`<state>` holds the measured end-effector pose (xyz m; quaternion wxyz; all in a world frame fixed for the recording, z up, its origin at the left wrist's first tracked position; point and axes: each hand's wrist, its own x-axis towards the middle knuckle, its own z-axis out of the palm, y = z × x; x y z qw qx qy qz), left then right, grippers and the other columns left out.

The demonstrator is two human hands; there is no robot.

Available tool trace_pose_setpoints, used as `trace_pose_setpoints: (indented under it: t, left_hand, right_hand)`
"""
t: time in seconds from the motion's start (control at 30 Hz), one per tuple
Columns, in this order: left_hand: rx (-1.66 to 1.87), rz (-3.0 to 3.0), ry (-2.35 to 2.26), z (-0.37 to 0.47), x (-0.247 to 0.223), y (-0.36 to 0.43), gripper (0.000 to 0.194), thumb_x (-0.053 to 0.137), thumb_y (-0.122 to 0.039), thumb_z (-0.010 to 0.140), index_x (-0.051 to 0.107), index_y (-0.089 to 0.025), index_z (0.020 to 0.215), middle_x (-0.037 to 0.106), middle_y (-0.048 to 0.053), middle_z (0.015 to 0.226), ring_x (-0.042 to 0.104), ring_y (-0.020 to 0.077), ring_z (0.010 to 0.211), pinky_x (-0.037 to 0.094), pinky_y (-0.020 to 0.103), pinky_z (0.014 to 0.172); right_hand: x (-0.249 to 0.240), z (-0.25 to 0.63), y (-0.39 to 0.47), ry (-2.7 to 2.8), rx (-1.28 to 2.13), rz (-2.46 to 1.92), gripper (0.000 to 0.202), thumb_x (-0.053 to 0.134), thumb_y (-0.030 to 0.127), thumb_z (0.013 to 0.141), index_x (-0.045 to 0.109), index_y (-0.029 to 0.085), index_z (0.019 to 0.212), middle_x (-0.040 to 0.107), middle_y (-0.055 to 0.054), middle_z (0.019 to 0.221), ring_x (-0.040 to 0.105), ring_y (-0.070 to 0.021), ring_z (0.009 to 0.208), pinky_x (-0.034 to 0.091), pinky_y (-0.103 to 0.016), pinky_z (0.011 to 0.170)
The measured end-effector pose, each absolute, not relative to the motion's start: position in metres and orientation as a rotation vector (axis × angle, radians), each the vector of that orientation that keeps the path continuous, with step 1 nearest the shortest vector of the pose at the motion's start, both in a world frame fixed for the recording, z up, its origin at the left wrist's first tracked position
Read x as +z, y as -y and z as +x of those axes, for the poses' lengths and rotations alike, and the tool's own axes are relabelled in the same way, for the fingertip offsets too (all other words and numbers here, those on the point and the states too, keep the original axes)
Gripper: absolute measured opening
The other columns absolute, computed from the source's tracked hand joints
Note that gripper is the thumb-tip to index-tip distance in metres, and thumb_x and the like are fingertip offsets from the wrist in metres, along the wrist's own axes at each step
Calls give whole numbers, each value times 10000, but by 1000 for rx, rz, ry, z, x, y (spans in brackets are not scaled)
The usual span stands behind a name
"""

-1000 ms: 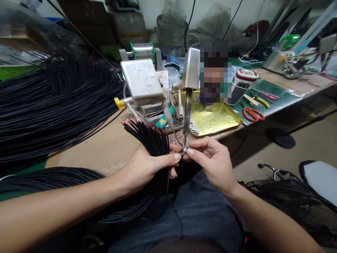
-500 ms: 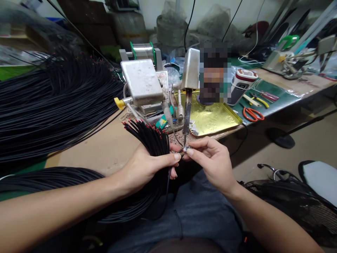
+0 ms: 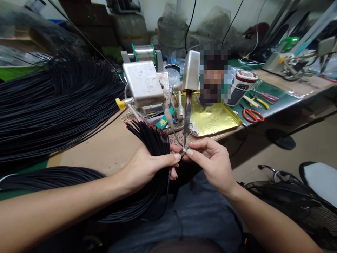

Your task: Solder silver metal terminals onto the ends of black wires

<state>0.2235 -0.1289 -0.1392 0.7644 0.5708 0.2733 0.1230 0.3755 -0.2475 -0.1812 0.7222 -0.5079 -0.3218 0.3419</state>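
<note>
My left hand is closed around a bundle of black cables with red-tipped ends. Between its thumb and fingers one cable end points toward my right hand. My right hand pinches a small metal connector against that cable end. Right above the connector stands the tip of a soldering iron, fixed in a bench soldering machine. A thin solder feed tube from the machine also reaches down to this spot. The exact contact at the tip is too small to make out.
A large heap of black cables covers the left of the bench. A gold tray lies behind my right hand, with orange-handled scissors, yellow-handled pliers and a white device beside it. A solder spool sits behind the machine.
Both hands stay almost still, with the cable end and connector held under the iron tip. The view has shifted very slightly.
</note>
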Motion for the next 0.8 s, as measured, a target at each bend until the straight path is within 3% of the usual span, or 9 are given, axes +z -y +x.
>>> trace_pose_setpoints:
  t: [0.8]
  left_hand:
    - [269, 1229, -563, 224, -140, 129, 370, 887, -312, 800, 701, -84, 1024, 694, 18, 696, 687, 137, 553, 592, 206, 565]
  right_hand:
    - [-180, 375, 247, 735, 732, -1071, 134, 846, 185, 824, 735, 165, 898, 768, -7, 821, 756, -103, 701, 627, -156, 698]
